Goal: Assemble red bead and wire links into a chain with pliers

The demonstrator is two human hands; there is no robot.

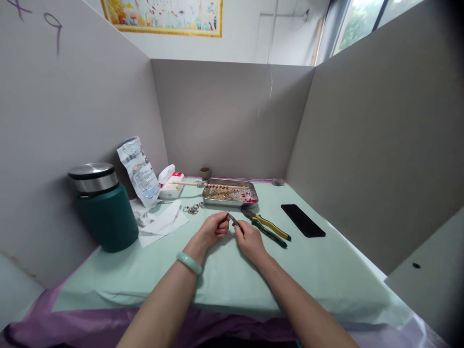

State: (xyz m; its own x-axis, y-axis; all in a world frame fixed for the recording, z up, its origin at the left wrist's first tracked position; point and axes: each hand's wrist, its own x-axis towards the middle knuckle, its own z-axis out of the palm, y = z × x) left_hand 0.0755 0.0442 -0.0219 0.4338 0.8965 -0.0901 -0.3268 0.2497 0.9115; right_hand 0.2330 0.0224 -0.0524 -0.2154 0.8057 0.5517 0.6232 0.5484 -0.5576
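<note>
My left hand (pixel 214 229) and my right hand (pixel 249 241) meet over the pale green table cover (pixel 224 275), fingertips pinched together. Between them they hold a thin dark metal tool or pin (pixel 234 220); which hand bears it most I cannot tell, and any small part at its tip is too tiny to make out. A jade bangle (pixel 189 262) circles my left wrist. Just behind the hands sits a steel tray (pixel 229 193) of small beads, with a wooden stick (pixel 203 184) threaded with beads lying across its rim.
Yellow-handled pliers (pixel 267 226) lie right of my hands, a black phone (pixel 302 220) further right. At left stand a green canister (pixel 103 208), a printed bag (pixel 138 171), a tissue pack (pixel 171 183), white paper (pixel 162 221) and some metal rings (pixel 192 209). Grey partition walls surround the table.
</note>
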